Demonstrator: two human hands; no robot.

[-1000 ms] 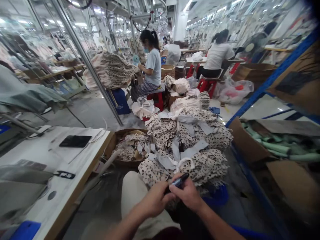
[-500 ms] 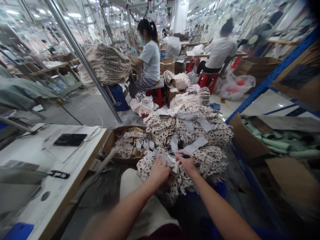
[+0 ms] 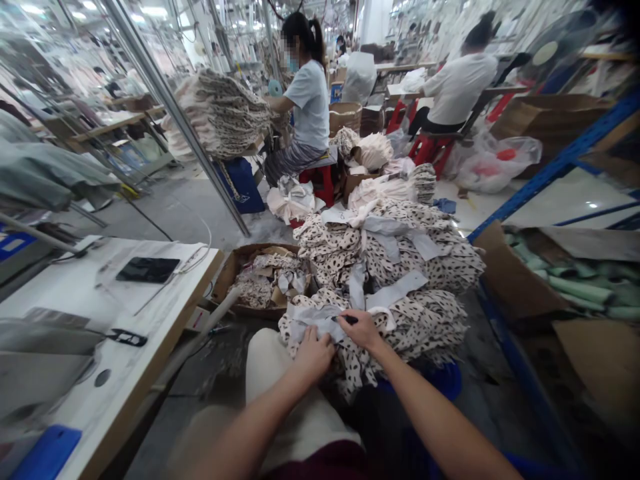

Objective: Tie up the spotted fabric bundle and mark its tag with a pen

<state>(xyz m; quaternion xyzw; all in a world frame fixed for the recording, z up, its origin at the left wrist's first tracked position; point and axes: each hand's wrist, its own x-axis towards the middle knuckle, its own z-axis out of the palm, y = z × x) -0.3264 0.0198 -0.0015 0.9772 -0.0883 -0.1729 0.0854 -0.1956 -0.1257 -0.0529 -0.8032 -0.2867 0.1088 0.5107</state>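
My right hand [image 3: 363, 331] grips a black pen [image 3: 351, 320], its tip pointing left over a pale grey strip [image 3: 316, 319] of paper or cloth. Lying with fingers stretched out, my left hand [image 3: 314, 355] presses the lower edge of that strip. Beneath both hands is a bundle of spotted cream fabric pieces [image 3: 425, 327], gathered in a large stack. A white tie [image 3: 384, 313] shows just right of my right hand. More grey strips [image 3: 397, 291] lie across the stack behind the pen.
A white table [image 3: 145, 300] on the left bears a phone [image 3: 149, 269] and thread snips [image 3: 127, 337]. A carton [image 3: 235, 257] of fabric scraps stands left of the stack. A blue metal rack [image 3: 545, 180] rises at right. Two co-workers sit ahead.
My right hand has drawn the pen over the strip, which now lies flatter and more spread out. The left hand has shifted slightly down the strip. The view has turned a little left.
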